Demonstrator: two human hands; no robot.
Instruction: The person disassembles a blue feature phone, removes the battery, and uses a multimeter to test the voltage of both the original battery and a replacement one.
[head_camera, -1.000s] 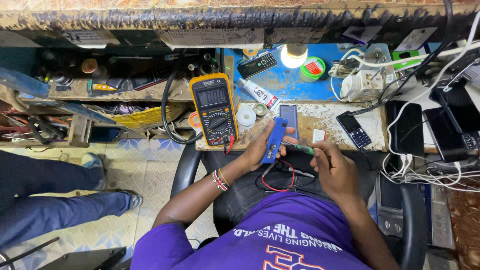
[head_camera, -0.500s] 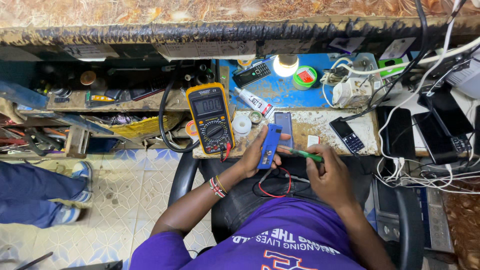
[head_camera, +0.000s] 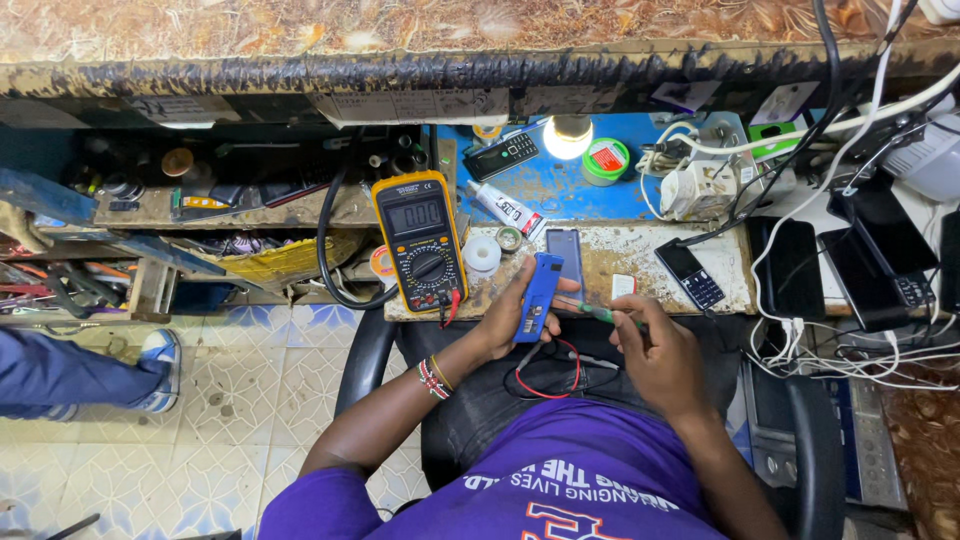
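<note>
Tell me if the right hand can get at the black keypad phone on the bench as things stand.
Probably yes: the black keypad phone lies uncovered just beyond the right hand, nothing between them. But that hand holds a green-handled tool, so it is not free.

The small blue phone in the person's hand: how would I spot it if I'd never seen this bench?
Start at the big yellow multimeter standing on the worn wooden bench. Just right of it, at the bench's near edge, the left hand holds a slim phone upright. It is bright blue, unlike the dark phones lying flat on the bench, and the only one held in a hand.
</note>
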